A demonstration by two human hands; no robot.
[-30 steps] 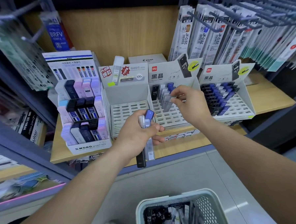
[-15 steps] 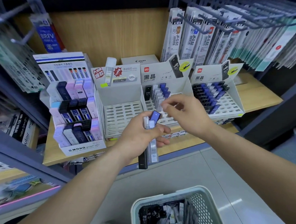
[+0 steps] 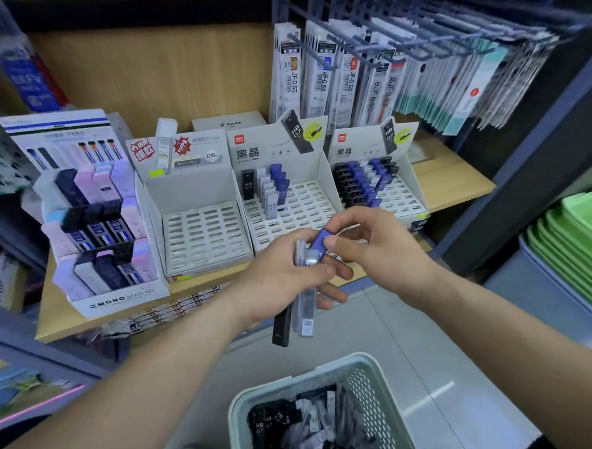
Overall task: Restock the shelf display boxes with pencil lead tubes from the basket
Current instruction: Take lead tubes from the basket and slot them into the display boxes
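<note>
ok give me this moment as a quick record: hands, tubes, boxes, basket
left grip: holds bundle of lead tubes
right grip: pinches blue-capped tube in that bundle
middle display box: few tubes at back left, most slots bare
left display box: no tubes seen in slots
basket: below the hands, holds more tubes

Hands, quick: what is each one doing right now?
Left hand: closed, gripping a bundle of lead tubes.
Right hand: closed, pinching the blue-capped tube at the top of that bundle.
</note>
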